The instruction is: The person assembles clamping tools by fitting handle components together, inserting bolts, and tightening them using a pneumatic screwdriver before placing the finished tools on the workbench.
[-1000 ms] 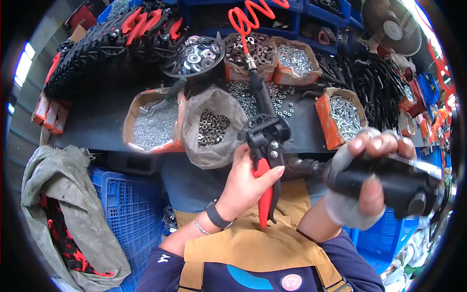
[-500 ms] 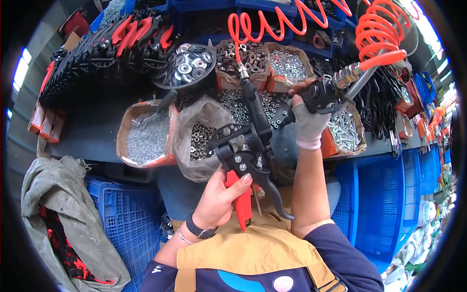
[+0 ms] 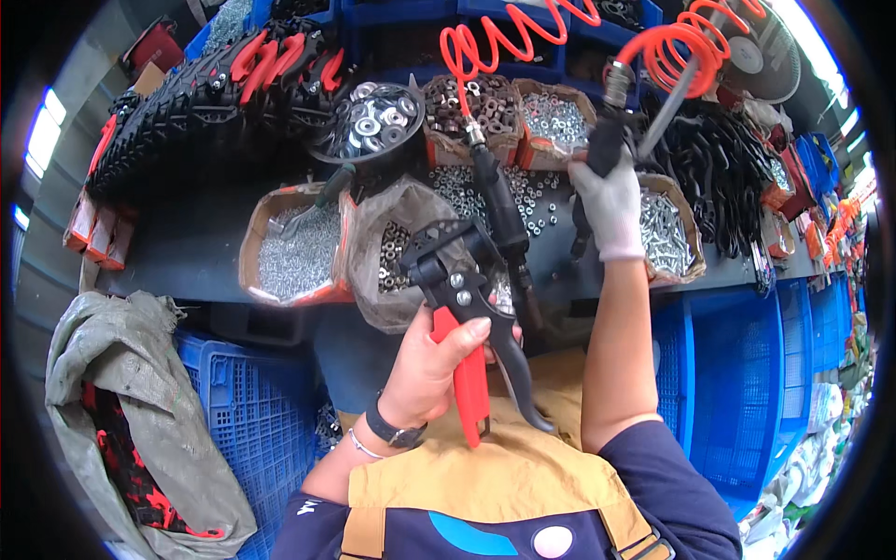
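Note:
My left hand (image 3: pixel 431 359) is wrapped round the red grip of a hand tool (image 3: pixel 471 392) with a black curved second handle and a bulky black head. The tool stands over my lap at the bench edge, head pointing away from me. My right hand (image 3: pixel 611 210), in a pale glove, is closed on a black pneumatic screwdriver (image 3: pixel 609 140) fed by a red coiled hose (image 3: pixel 667 47). Between the hands a second black pneumatic screwdriver (image 3: pixel 499 201) hangs on its own red coil (image 3: pixel 485 47), right beside the hand tool's head.
On the bench are a box of small screws (image 3: pixel 299 257), a plastic bag of nuts (image 3: pixel 378 280), a bowl of washers (image 3: pixel 369 126) and a box of bolts (image 3: pixel 667 229). Loose nuts (image 3: pixel 532 191) lie behind. Finished-looking red-and-black tools (image 3: pixel 215 93) pile at far left; blue crates (image 3: pixel 247 411) flank me.
My right hand has turned over, so its glove back now shows. The pneumatic screwdriver it holds has swung more upright, and its hose end has moved left. My left hand keeps its grip.

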The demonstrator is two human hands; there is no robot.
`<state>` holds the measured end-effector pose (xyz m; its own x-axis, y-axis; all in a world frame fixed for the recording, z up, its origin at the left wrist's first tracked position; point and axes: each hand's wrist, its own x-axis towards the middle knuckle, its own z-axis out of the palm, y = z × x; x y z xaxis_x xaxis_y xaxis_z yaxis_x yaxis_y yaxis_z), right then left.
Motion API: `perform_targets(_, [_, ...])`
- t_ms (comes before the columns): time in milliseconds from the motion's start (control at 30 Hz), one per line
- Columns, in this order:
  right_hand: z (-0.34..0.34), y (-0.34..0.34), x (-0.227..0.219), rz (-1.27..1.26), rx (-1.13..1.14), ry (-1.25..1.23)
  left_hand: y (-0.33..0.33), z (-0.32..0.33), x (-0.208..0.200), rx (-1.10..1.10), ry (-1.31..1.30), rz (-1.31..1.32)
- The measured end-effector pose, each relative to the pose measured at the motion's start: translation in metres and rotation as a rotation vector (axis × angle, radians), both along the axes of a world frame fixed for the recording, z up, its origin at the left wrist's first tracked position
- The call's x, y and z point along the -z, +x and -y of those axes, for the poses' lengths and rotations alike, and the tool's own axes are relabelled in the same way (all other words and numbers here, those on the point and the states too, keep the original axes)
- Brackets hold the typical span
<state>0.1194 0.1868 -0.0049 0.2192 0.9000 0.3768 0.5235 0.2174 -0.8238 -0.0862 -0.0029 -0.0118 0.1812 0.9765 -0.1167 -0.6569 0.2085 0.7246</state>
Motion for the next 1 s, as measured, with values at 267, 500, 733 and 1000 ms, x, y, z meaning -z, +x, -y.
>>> perform_targets(267, [0.005, -0.007, 0.025, 0.931, 0.198, 0.150, 0.000, 0.004, 0.002, 0.030, -0.058, 0.112])
perform_targets(500, [0.030, -0.013, 0.027, 1.159, -0.034, 0.232, -0.003, -0.002, 0.002, 0.046, -0.053, 0.091])
perform_targets(733, [0.015, -0.019, 0.022, 1.192, -0.048, 0.075, 0.005, 0.001, 0.007, 0.028, -0.076, 0.088])
perform_targets(1000, [0.016, -0.012, 0.016, 1.238, -0.144, -0.002, 0.004, 0.006, 0.009, -0.001, -0.083, 0.074])
